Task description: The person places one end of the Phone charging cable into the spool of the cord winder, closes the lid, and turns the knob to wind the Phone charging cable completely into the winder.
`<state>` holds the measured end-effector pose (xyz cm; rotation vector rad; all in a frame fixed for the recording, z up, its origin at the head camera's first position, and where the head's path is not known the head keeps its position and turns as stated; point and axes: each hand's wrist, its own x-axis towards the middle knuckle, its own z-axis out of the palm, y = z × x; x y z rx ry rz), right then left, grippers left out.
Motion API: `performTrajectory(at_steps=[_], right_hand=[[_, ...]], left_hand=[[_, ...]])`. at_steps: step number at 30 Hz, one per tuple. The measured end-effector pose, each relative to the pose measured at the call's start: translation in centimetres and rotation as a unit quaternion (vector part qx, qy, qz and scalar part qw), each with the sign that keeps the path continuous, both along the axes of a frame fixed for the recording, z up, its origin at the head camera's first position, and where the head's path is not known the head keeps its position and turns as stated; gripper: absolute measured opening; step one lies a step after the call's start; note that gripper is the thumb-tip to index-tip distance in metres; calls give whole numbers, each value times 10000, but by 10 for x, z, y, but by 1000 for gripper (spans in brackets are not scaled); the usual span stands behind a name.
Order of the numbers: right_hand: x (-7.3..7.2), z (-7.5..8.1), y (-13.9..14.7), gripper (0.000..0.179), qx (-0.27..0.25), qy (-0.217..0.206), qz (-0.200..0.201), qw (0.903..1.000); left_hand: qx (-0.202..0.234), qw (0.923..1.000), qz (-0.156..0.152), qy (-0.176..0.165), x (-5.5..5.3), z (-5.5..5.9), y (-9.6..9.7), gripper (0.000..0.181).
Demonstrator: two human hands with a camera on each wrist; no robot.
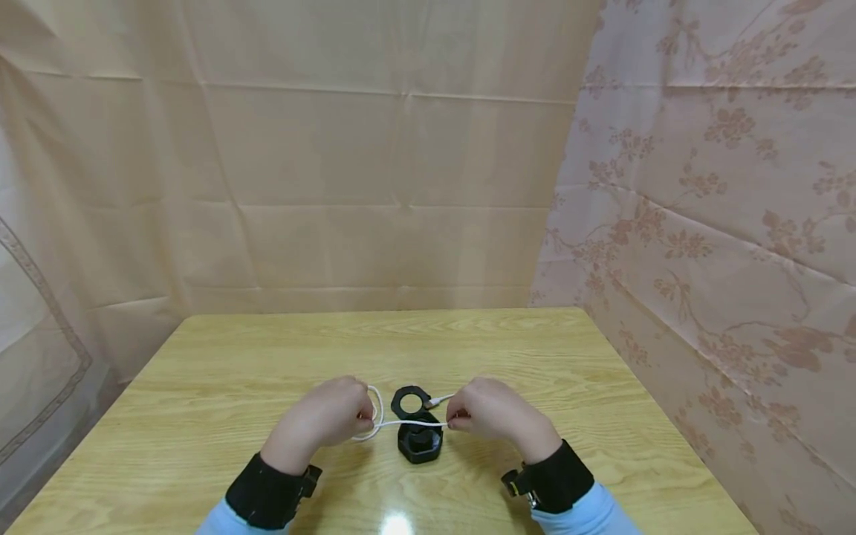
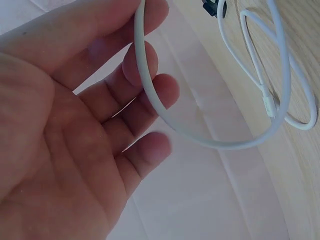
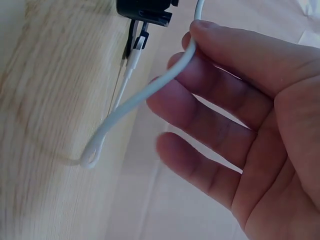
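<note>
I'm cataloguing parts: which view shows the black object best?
The head view: the black object shows nearly whole, crossed by the white cable. Right wrist crops it at top; left wrist shows a dark fragment.

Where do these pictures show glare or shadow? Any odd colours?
Head view: a glare spot on the table at bottom, soft shadows near the left hand and right hand; left wrist view: a cool cast, the white cable looking bluish; right wrist view: a faint shadow beside the cable's bend.
</note>
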<state>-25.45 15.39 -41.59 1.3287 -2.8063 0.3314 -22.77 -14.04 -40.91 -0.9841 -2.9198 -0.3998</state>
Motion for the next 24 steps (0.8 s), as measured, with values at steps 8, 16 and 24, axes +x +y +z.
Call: performTrajectory(at_steps=[8, 16, 24], right_hand=[[1, -2, -4, 8, 196, -87, 19, 9998], [0, -5, -9, 8, 400, -128, -263, 9988], [-1, -9, -14, 16, 518, -250, -576, 9967]], left_hand=[[-40, 10000, 46, -51, 0, -4, 2, 38], [-105, 9996, 223, -112, 3, -5, 6, 24], [-114, 9996, 214, -153, 3, -5, 9, 23]])
